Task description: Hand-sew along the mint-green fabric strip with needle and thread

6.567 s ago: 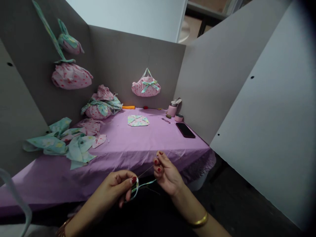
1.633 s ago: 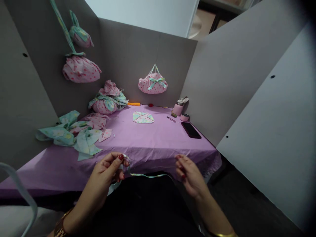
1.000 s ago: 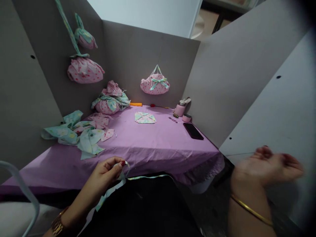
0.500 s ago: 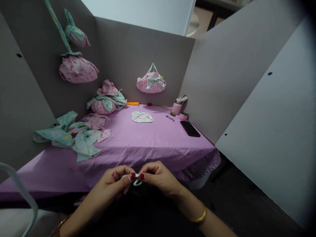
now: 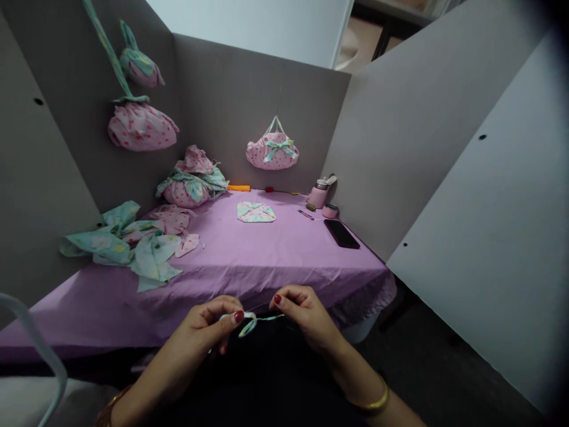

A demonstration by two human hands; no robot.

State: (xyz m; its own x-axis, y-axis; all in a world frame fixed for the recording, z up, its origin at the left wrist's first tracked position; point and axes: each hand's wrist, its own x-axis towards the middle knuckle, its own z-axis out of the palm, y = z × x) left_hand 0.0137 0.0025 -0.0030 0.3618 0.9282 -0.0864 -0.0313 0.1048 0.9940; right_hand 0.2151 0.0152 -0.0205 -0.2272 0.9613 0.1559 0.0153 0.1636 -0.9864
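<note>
My left hand (image 5: pixel 212 326) is closed, thumb and forefinger pinching a narrow pale-green fabric strap (image 5: pixel 249 323) that curls in a loop below the fingertips. My right hand (image 5: pixel 306 311) is raised to the right with its thumb and forefinger pinched together. A faint line like thread runs from its fingertips toward the strap; what they grip is too fine to make out. One thin end of the strap reaches just under the right fingers. Both hands are in front of the near edge of the table, above my dark lap.
The table has a purple cloth (image 5: pixel 249 246). On it lie a folded patterned fabric piece (image 5: pixel 256 212), fabric scraps (image 5: pixel 155 255), stuffed pouches (image 5: pixel 186 187), a phone (image 5: pixel 341 233), small snips (image 5: pixel 306 214) and a pink bottle (image 5: pixel 317 194). Grey partitions (image 5: pixel 213 89) surround it; pouches hang there.
My right hand has moved away from the left, to the right and slightly up. More of the strap shows between the hands. My left hand keeps its pinch in nearly the same place.
</note>
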